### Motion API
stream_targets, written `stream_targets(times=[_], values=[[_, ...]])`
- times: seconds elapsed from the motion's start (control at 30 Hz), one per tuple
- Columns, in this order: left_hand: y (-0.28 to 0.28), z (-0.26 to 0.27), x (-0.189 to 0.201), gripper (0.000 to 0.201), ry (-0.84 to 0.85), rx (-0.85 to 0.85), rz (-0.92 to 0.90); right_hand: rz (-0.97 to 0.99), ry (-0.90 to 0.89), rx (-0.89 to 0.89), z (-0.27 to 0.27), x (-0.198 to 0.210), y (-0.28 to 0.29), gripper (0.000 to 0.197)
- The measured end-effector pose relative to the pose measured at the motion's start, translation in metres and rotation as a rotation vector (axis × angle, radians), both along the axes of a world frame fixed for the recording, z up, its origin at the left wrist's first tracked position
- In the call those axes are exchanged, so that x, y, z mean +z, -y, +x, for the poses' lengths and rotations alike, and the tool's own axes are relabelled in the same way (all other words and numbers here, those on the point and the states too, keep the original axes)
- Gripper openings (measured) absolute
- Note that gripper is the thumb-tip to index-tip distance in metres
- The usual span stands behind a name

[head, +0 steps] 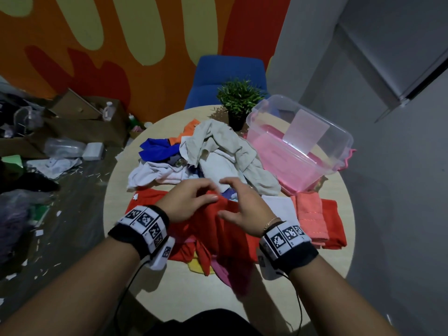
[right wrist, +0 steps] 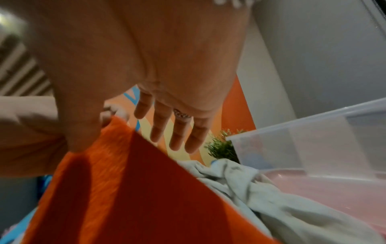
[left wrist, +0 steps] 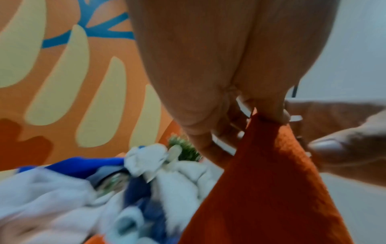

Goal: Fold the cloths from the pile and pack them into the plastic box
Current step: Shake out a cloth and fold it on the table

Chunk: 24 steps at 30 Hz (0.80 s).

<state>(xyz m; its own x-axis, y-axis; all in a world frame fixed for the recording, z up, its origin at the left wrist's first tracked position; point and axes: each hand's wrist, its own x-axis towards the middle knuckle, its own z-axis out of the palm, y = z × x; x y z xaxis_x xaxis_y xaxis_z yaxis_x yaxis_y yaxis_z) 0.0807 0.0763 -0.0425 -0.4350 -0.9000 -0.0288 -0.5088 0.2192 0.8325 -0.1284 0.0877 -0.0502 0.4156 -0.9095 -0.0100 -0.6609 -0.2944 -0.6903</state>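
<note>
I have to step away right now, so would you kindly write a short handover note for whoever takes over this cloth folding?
Left hand pinches a corner of the red cloth. Right hand is open beside it, fingers straight.
The unfolded pile sits mid-table; folded cloths lie at the right.
The plastic box stands open at the far right, seemingly holding no cloths.
Done: a few cloths folded. Left: fold the red cloth and the pile, then pack everything.

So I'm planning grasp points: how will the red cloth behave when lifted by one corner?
Probably floppy: the red cloth hangs in a draped triangle from the left hand pinch. Likely light, since fingertips alone hold it. Its textured weave suggests it shouldn't slip.
</note>
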Motion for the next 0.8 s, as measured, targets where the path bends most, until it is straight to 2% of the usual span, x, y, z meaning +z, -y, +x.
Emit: stream_targets(times=[0.07,0.17,0.27,0.33,0.47,0.6,0.7,0.8], values=[[0.002,-0.012,0.026,0.021,-0.112,0.007,-0.036,-0.02,0.128,-0.009,0.006,0.021,0.002,0.07],[0.012,-0.012,0.045,0.041,-0.186,0.041,-0.002,-0.157,0.247,-0.041,-0.003,0.052,0.008,0.063],[0.02,-0.004,0.051,0.028,-0.067,0.029,-0.088,-0.287,0.254,-0.074,-0.022,0.081,0.014,0.044],[0.024,-0.004,0.057,0.017,-0.062,0.09,-0.163,-0.313,0.234,-0.111,-0.034,0.091,0.019,0.03],[0.032,-0.009,0.075,0.005,-0.143,0.169,-0.234,-0.309,0.219,-0.136,-0.05,0.105,0.024,0.05],[0.039,-0.007,0.097,0.005,-0.183,0.166,-0.301,-0.368,0.181,-0.167,-0.059,0.116,0.028,0.029],[0.038,-0.007,0.112,0.009,-0.232,0.166,-0.339,-0.329,0.213,-0.183,-0.061,0.12,0.03,0.018],[0.036,-0.007,0.125,0.01,-0.282,0.208,-0.331,-0.316,0.25,-0.177,-0.062,0.125,0.031,0.014]])
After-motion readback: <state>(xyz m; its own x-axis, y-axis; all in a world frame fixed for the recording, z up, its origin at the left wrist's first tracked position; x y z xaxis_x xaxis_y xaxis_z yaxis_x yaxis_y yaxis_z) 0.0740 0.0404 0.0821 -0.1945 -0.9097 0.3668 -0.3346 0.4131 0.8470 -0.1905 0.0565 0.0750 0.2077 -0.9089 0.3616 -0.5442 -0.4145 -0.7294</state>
